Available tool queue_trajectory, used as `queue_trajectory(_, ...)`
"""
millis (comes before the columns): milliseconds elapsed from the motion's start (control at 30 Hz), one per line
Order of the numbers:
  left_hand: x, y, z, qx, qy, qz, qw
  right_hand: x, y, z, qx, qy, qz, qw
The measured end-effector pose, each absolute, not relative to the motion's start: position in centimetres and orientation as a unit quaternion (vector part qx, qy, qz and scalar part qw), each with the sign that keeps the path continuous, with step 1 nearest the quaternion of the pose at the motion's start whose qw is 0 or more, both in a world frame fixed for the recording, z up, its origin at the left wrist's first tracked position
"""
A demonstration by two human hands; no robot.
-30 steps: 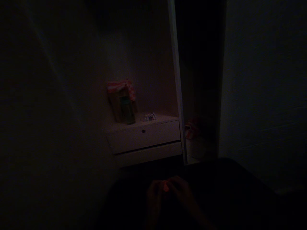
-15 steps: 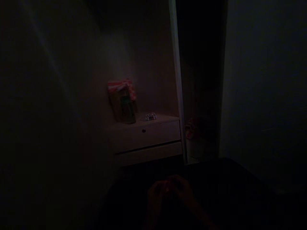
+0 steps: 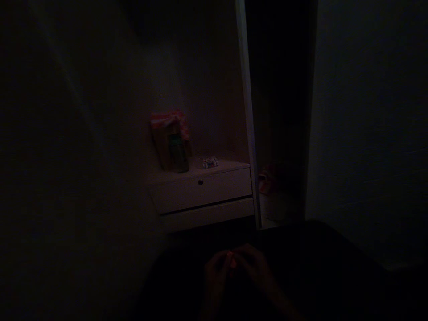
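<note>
The scene is very dark. Low in the view, my left hand (image 3: 216, 267) and my right hand (image 3: 252, 263) meet, with fingertips pinched together. Between them is a small object glowing red (image 3: 233, 262); its kind is too dim to make out. Both hands appear closed on it, and the fingers of each touch or nearly touch the other's. Darkness hides whatever lies beneath them.
Ahead stands a pale drawer unit (image 3: 203, 191) with a round knob (image 3: 200, 182). On its top are a green-lidded jar (image 3: 179, 154), a box under red checked cloth (image 3: 167, 119) and a small patterned item (image 3: 210, 162). A pale upright panel (image 3: 247, 102) borders a dark recess holding reddish cloth (image 3: 267, 180).
My hands stay almost in place, with slight finger movement around the glowing object. Its red glow dims and shifts a little. The furniture and the things on it keep their places.
</note>
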State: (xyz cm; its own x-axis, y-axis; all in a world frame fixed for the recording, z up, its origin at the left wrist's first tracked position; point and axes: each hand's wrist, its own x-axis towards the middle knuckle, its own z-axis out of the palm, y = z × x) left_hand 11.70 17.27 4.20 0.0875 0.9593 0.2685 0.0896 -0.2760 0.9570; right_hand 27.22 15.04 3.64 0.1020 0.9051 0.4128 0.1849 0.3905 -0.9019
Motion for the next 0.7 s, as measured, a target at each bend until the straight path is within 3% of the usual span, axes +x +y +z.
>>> queue_trajectory(333, 11.6, 17.4, 3.6, 0.625, 0.434, 0.501, 0.412, 27.3, 15.5, 2.8, -0.495, -0.554, 0.323, 0.586)
queue_trajectory(700, 11.7, 17.4, 3.0, 0.632, 0.441, 0.487, 0.410, 27.4, 15.2, 2.7, -0.488, -0.607, 0.240, 0.579)
